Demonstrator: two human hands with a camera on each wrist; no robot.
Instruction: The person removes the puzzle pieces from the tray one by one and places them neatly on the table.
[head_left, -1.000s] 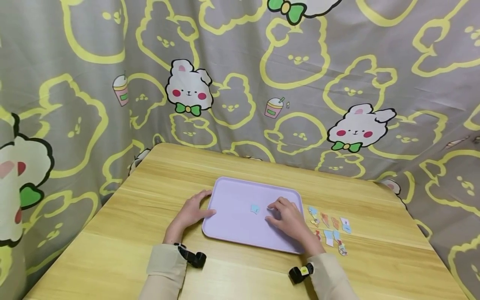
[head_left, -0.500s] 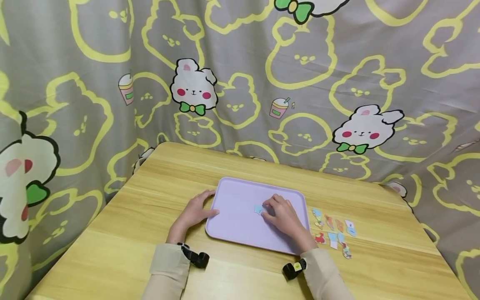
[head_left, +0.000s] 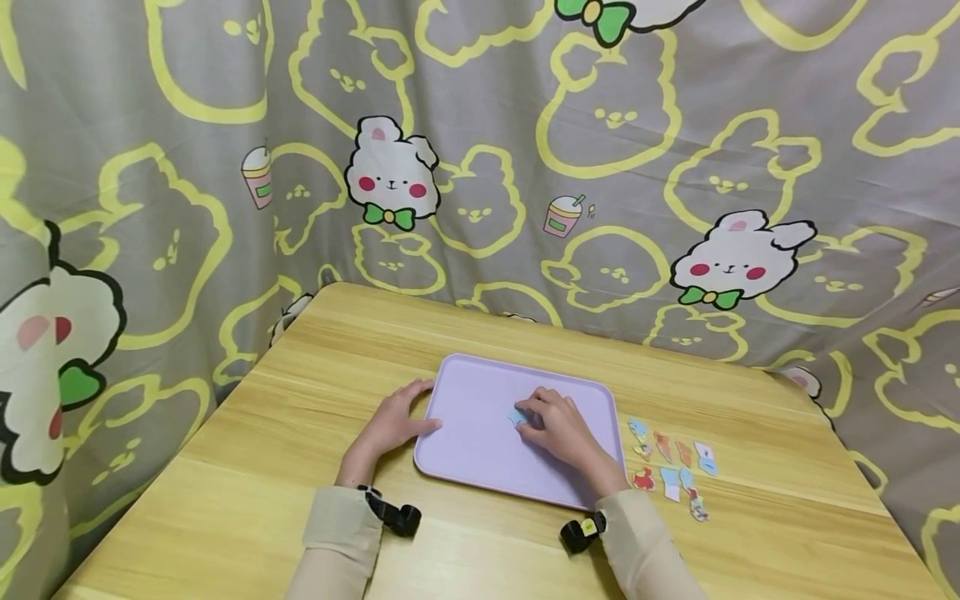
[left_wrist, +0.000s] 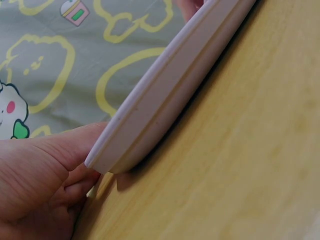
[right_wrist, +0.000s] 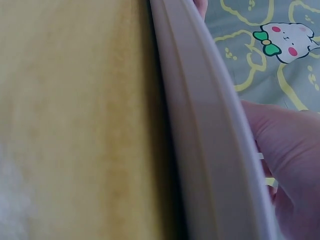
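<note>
A lilac tray (head_left: 480, 454) lies on the wooden table. My left hand (head_left: 392, 422) holds its left edge, the thumb over the rim and the other fingers along the outside; the left wrist view shows this hand (left_wrist: 47, 175) at the tray's rim. Over the middle of the tray, my right hand (head_left: 558, 429) has its thumb and fingers bent around a small light blue puzzle piece (head_left: 515, 417), pinching at its right side. Part of the piece is hidden under the fingertips. In the right wrist view the tray wall (right_wrist: 210, 120) covers most of the fingers.
Several loose printed pieces lie on the table right of the tray, among them a red piece (head_left: 643, 479), an orange piece (head_left: 663, 446) and a blue-and-white piece (head_left: 670, 483). A grey patterned curtain (head_left: 480, 108) stands behind the table (head_left: 285, 475).
My right hand has moved left across the tray, and its thumb and fingers have come together at the blue puzzle piece. My left hand stays at the tray's edge. The head view has shifted slightly.
</note>
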